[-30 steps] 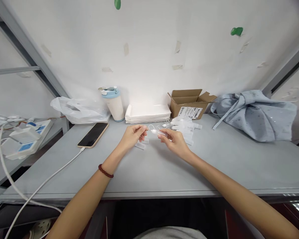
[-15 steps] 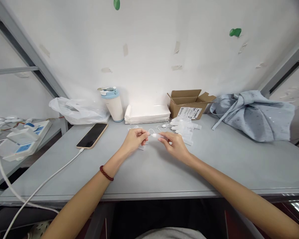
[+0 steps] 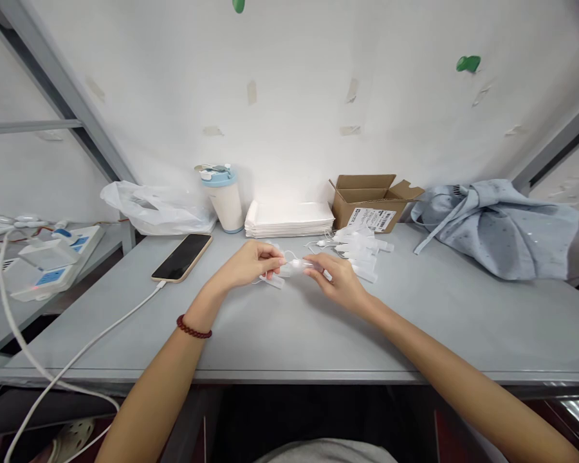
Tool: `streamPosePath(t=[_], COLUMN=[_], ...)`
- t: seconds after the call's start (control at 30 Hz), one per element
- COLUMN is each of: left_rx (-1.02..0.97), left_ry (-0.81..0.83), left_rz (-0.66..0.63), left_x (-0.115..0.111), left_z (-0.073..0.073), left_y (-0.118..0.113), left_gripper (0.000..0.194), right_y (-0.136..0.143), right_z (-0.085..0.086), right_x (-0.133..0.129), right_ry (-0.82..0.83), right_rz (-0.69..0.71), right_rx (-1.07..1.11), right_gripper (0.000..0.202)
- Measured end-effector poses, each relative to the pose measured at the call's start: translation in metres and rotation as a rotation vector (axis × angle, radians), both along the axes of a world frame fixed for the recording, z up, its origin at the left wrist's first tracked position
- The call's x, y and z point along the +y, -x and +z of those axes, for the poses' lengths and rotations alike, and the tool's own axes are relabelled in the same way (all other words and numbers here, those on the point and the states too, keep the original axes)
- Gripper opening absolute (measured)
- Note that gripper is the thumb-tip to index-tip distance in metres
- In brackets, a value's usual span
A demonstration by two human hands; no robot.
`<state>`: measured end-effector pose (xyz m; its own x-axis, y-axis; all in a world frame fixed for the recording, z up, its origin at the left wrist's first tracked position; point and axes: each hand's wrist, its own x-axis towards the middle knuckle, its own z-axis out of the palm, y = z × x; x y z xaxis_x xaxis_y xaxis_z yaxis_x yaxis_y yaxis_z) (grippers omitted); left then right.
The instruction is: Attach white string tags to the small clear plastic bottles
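Above the grey table (image 3: 270, 341), my right hand (image 3: 340, 278) pinches a small translucent needle-tip bottle (image 3: 297, 264), its tip pointing left. My left hand (image 3: 251, 263) is closed at the bottle's tip end, thumb against fingers; what lies in this pinch is too small to make out. A thin white loop (image 3: 291, 253) rises between the hands. Beneath the left fingers another translucent bottle (image 3: 273, 280) lies on the table, partly covered. Just behind the right hand is a pile of similar bottles (image 3: 359, 247), several of them with white tips turned left.
A stack of white paper envelopes or sheets (image 3: 289, 222) and an open cardboard box (image 3: 367, 199) stand behind the hands. To the left are a tumbler (image 3: 226, 202), a plastic bag (image 3: 161, 209) and a phone (image 3: 182, 257) on a white cable. Grey-blue fabric (image 3: 506, 231) lies right.
My left hand has shifted slightly left, its wrist bent more. The bottle between the hands remains in the right hand. The whole view has moved a little.
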<state>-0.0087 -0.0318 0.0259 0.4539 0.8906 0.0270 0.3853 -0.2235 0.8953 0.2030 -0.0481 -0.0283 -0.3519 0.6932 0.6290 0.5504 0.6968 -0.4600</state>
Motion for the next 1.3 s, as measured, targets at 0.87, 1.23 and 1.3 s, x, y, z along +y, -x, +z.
streamPosePath(t=[0.87,1.23,1.3], left_rx=[0.296,0.151,0.095], left_ry=[0.014,-0.088,-0.052], left_rz=[0.261,0.284,0.225], left_x=[0.021,0.019,0.014], left_z=[0.001,-0.001,0.001], left_y=[0.043,0.035,0.027], left_gripper=[0.023,0.025,0.025], right_y=[-0.024,-0.02,-0.017], right_z=[-0.001,0.005,0.006], right_x=[0.023,0.018,0.014], right_ry=[0.315,0.309,0.26], right_rz=[-0.332,-0.167,-0.103], right_rx=[-0.493,-0.284,-0.228], right_gripper=[0.018,0.021,0.023])
